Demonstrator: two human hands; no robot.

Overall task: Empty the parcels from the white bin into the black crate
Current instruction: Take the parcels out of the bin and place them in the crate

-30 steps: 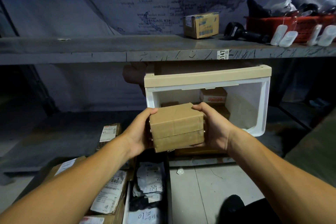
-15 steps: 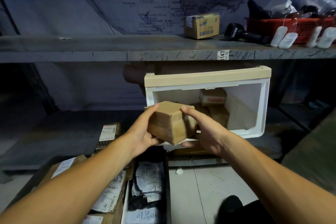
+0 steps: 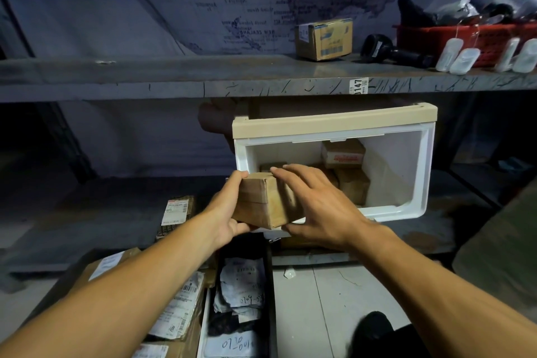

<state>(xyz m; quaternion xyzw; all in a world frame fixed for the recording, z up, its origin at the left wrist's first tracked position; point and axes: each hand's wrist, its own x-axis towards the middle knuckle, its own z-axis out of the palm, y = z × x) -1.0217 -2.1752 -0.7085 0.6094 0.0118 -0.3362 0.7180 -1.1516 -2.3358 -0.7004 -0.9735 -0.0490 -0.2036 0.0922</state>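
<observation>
The white bin [image 3: 334, 122] with a beige rim lies on its side on the lower shelf, its opening facing me. Several brown parcels [image 3: 352, 185] remain inside it. In front of its left edge my left hand [image 3: 226, 212] grips a brown taped parcel [image 3: 263, 203] from the left, thumb on top. My right hand [image 3: 316, 206] lies against the parcel's right side with its fingers straight and spread. Below my hands stands the black crate [image 3: 269, 273], holding bagged parcels with white labels.
Cardboard boxes with shipping labels [image 3: 180, 308] sit left of the crate. A labelled packet [image 3: 176, 211] lies on the lower shelf. The upper shelf carries a small box [image 3: 324, 38], a black torch [image 3: 392, 52] and a red basket [image 3: 470, 38]. A dark shoe [image 3: 374, 328] is on the floor.
The parcel has turned and come lower and left, out of the bin's opening. My right hand has gone from gripping its side to lying over it with straight fingers.
</observation>
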